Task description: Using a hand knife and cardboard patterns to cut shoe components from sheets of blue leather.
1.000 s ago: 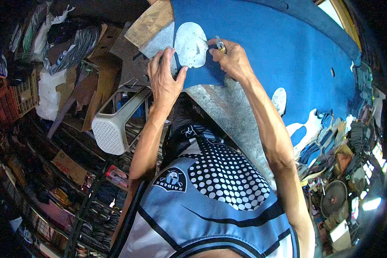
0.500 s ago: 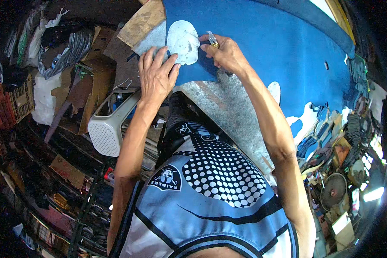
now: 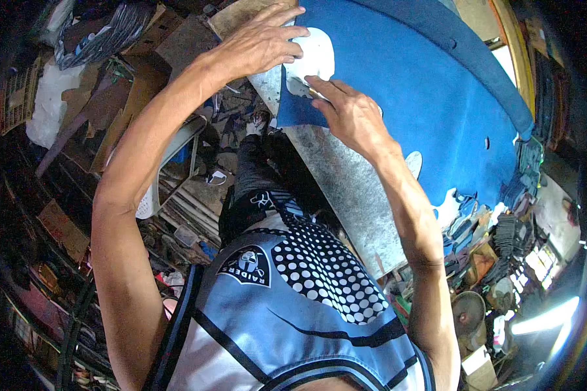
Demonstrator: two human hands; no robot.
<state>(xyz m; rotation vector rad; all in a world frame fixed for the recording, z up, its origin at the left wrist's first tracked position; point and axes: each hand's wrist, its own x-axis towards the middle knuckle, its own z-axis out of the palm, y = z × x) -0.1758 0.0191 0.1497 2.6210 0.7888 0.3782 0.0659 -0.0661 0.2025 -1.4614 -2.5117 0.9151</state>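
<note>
A rounded white template (image 3: 317, 53) lies flat on a blue sheet of material (image 3: 424, 85). My left hand (image 3: 261, 45) reaches over the template's left side, fingers stretched out and tips resting on it. At the template's lower edge, my right hand (image 3: 359, 117) is closed around a small knife (image 3: 314, 93). Most of that knife is hidden by the fingers, so where its blade touches cannot be made out.
Under the blue sheet shows a grey work surface (image 3: 346, 189), with a second pale rounded piece (image 3: 413, 164) at the sheet's near edge. Scraps of material (image 3: 466, 225) are heaped at right. A pale plastic stool (image 3: 149, 203) stands at left, partly behind my left arm.
My left hand has shifted to the template's upper left. My right hand has turned the knife down from beside the template to its lower edge. The whole view has moved slightly.
</note>
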